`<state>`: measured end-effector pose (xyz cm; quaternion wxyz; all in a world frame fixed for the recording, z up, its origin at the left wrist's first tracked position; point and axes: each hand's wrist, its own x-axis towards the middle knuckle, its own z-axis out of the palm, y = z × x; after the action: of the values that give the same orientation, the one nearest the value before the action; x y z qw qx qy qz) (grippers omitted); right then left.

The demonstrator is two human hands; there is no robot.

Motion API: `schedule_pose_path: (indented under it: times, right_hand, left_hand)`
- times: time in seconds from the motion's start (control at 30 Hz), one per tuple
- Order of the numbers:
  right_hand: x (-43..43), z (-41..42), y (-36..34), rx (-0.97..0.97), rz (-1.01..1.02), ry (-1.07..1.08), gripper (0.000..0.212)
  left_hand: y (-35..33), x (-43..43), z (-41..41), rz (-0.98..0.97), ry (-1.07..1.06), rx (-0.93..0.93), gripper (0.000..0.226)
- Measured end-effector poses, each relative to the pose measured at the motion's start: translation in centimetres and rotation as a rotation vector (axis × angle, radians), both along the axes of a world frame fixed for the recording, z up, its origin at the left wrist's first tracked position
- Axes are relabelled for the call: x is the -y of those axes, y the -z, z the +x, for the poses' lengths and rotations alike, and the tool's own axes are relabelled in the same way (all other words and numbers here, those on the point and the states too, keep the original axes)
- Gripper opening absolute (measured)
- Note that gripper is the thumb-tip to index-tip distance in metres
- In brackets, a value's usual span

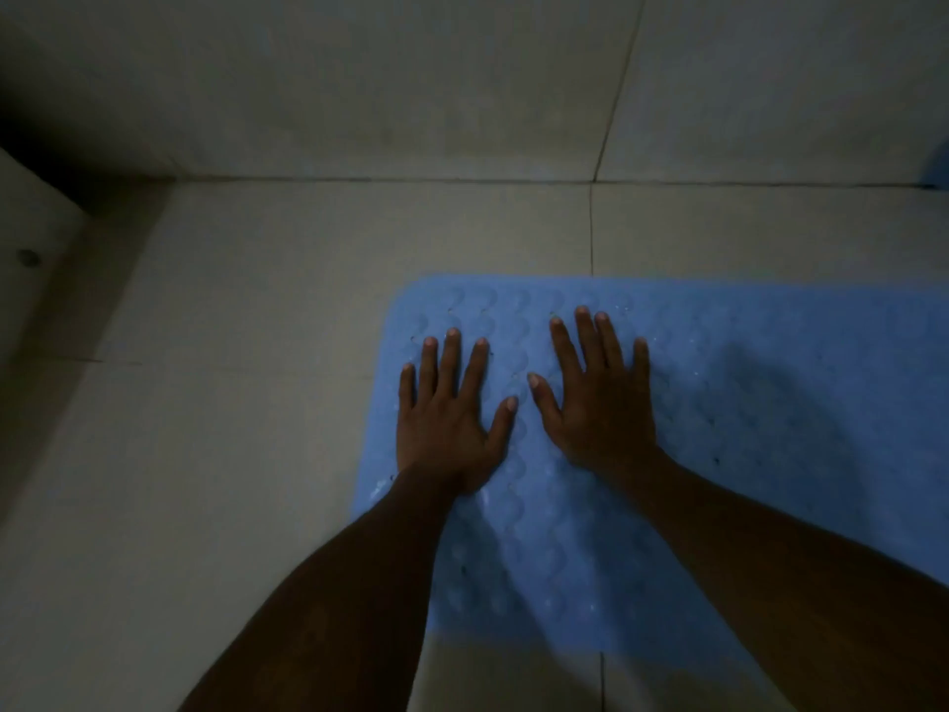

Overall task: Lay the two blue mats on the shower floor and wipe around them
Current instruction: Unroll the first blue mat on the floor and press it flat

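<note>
Head view: blue mat lies flat on the pale tiled shower floor, right of centre, running off the right edge. Its far-left corner is rounded; the surface shows rows of raised bumps. My left hand rests palm down near the mat's left edge, fingers spread and flat, gripping nothing. My right hand lies just beside it, also palm down, fingers splayed, released. Tiled wall stands beyond. Small blue patch at far right edge; cannot tell what it is.
</note>
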<state>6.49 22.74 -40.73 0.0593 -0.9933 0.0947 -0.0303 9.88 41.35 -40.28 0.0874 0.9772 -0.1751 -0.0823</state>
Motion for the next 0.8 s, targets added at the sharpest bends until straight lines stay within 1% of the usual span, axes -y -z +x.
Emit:
schedule_pose_path:
  times: [0.23, 0.37, 0.43, 0.5, 0.53, 0.63, 0.73, 0.8]
  right_hand:
    - [0.0, 0.2, 0.0, -0.067, -0.007, -0.007, 0.077]
    - [0.3, 0.7, -0.5, -0.169, 0.071, -0.018, 0.080]
    - [0.5, 0.6, -1.0, -0.190, 0.101, -0.015, 0.079]
    - [1.0, -0.5, -1.5, -0.164, 0.138, -0.024, 0.077]
    - [1.3, -1.6, -1.5, -0.120, 0.142, -0.029, 0.075]
    - [2.8, -6.6, -1.1, 0.039, 0.070, -0.046, 0.067]
    - [6.2, -11.9, -0.7, 0.066, 0.013, 0.013, 0.065]
    - [8.5, -14.8, -0.4, 0.047, -0.009, 0.062, 0.065]
  left_hand:
    - [0.0, -0.1, 0.2, 0.021, 0.017, -0.020, 0.081]
    - [-0.4, -0.1, 0.5, 0.056, 0.013, -0.109, 0.082]
    - [-0.9, 0.0, 0.8, 0.057, 0.015, -0.135, 0.083]
    - [-1.1, 0.1, 0.4, 0.060, 0.006, -0.131, 0.082]
    - [-1.0, 0.1, -0.3, 0.057, -0.007, -0.120, 0.081]
    - [-1.0, 1.2, -5.2, 0.027, -0.008, -0.056, 0.078]
    - [-0.9, 5.5, -11.0, -0.048, 0.090, -0.047, 0.075]
    - [-0.4, 8.4, -13.7, -0.035, 0.146, -0.035, 0.073]
